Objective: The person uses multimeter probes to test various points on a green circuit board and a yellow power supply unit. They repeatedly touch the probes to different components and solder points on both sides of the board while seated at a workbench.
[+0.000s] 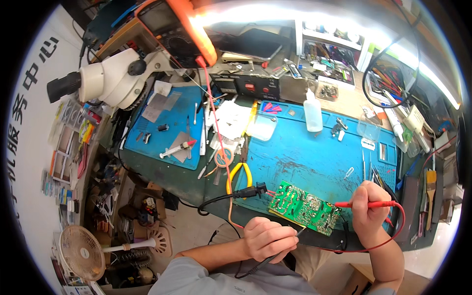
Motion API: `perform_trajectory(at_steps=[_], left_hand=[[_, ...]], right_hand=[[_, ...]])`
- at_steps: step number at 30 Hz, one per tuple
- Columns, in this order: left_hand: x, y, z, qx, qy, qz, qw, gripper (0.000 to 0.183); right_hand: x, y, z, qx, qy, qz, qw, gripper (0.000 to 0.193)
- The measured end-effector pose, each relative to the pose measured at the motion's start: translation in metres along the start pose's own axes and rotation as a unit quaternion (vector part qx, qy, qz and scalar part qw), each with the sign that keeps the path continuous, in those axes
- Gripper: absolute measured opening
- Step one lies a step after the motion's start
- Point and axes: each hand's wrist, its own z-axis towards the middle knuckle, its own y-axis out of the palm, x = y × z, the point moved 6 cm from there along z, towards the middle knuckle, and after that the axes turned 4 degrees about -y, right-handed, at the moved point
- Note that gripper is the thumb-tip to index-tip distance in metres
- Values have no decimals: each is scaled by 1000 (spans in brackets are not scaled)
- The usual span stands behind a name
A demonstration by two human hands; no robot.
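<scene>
A green circuit board [305,209] lies near the front edge of the bench, solder side up. My right hand [368,211] is closed around a red test probe [381,203], which points left at the board's right end. In my closed left hand [269,238] is a black test probe [258,266]; its tip reaches the board's front edge. Whether either tip touches a joint is too small to tell. At the board's left corner lies a black plug [250,191] on a cable. Yellow-handled pliers [247,173] rest behind the plug.
An orange multimeter [179,32] stands at the back left beside a white microscope [105,81]. On the blue mat [290,152] stands a clear squeeze bottle [312,113]. A syringe [172,151] lies at left. Below the bench's left side is a fan [82,251].
</scene>
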Motion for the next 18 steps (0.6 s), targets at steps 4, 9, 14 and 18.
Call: perform_trajectory(at_steps=[4, 9, 14, 18], left_hand=[[-8, -2, -2, -25, -7, -21, 999, 27], [-9, 1, 2, -25, -46, -63, 997, 20], [-10, 3, 2, -33, -57, -56, 996, 17], [-8, 4, 5, -61, -45, -45, 996, 13]], right_hand=[[-4, 3, 9, -16, -5, -6, 1000, 28], [-2, 2, 10, 7, -2, 32, 999, 33], [-4, 2, 9, 17, -17, 33, 999, 35], [-7, 2, 10, -5, -24, 30, 999, 30]])
